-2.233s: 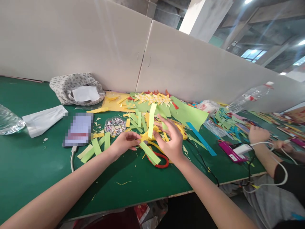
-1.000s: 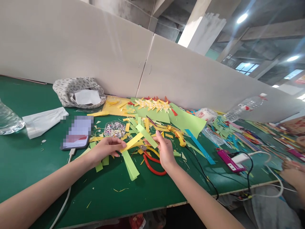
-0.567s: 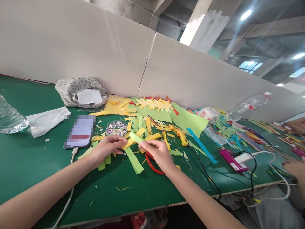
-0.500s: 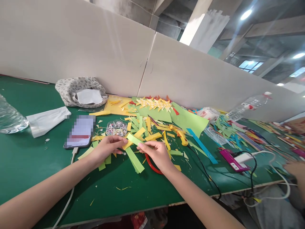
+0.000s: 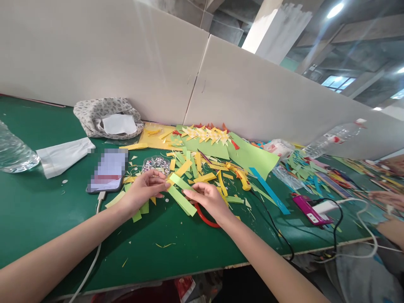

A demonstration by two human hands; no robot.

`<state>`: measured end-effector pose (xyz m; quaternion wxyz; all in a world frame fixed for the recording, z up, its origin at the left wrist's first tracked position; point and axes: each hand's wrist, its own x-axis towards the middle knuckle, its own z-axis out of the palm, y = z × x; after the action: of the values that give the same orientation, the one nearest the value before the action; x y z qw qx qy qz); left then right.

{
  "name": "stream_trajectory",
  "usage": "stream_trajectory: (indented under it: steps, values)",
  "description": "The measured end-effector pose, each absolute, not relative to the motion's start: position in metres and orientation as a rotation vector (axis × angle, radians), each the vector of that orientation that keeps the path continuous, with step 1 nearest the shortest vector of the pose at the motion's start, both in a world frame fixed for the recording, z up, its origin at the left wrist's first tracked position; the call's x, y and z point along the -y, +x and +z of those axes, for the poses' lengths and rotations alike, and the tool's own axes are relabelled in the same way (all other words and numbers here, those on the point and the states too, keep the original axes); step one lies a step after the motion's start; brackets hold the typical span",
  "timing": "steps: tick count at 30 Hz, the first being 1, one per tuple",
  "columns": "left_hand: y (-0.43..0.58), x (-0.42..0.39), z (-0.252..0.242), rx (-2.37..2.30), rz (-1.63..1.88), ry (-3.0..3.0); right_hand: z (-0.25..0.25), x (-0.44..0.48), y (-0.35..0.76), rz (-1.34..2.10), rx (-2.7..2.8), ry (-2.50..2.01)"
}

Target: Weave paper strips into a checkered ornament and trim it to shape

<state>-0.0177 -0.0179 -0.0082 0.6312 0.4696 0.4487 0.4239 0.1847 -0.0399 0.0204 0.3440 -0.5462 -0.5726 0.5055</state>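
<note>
Crossed green and yellow paper strips (image 5: 182, 201) are held up between my two hands, above the green table. My left hand (image 5: 150, 188) pinches them at their left end, thumb against fingers. On the other side my right hand (image 5: 206, 198) has its thumb and fingers closed on the green strips' right part. Just behind my left hand is a clear case of googly eyes (image 5: 155, 163). Red-handled scissors (image 5: 206, 219) lie partly hidden under my right hand, with their blades out of sight. Loose yellow and green strips (image 5: 205, 178) lie scattered around.
A yellow glue gun (image 5: 242, 179) lies to the right, its black cord running forward. Behind are yellow woven paper fish (image 5: 208, 135) on green sheets. A phone (image 5: 107, 170) on a cable lies left. A power strip (image 5: 311, 209) and another person's hands (image 5: 389, 219) are at right.
The green strips between my hands have turned, and the lower one now slants closer to my right hand. The view has shifted slightly. More of the other person's hands shows at right.
</note>
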Motion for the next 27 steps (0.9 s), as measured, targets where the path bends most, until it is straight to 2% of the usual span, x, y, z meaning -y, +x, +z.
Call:
stream_trajectory:
  steps: [8, 20, 27]
  values:
    - [-0.009, 0.029, 0.000, -0.973, 0.884, 1.179, 0.018, 0.041, 0.182, 1.243, 1.427, -1.329]
    - [-0.006, 0.031, -0.002, -0.983, 0.876, 1.206, 0.017, 0.047, 0.178, 1.013, 1.597, -1.442]
    - [-0.005, 0.034, 0.002, -1.002, 0.895, 1.186, 0.015, 0.045, 0.179, 1.050, 1.572, -1.424]
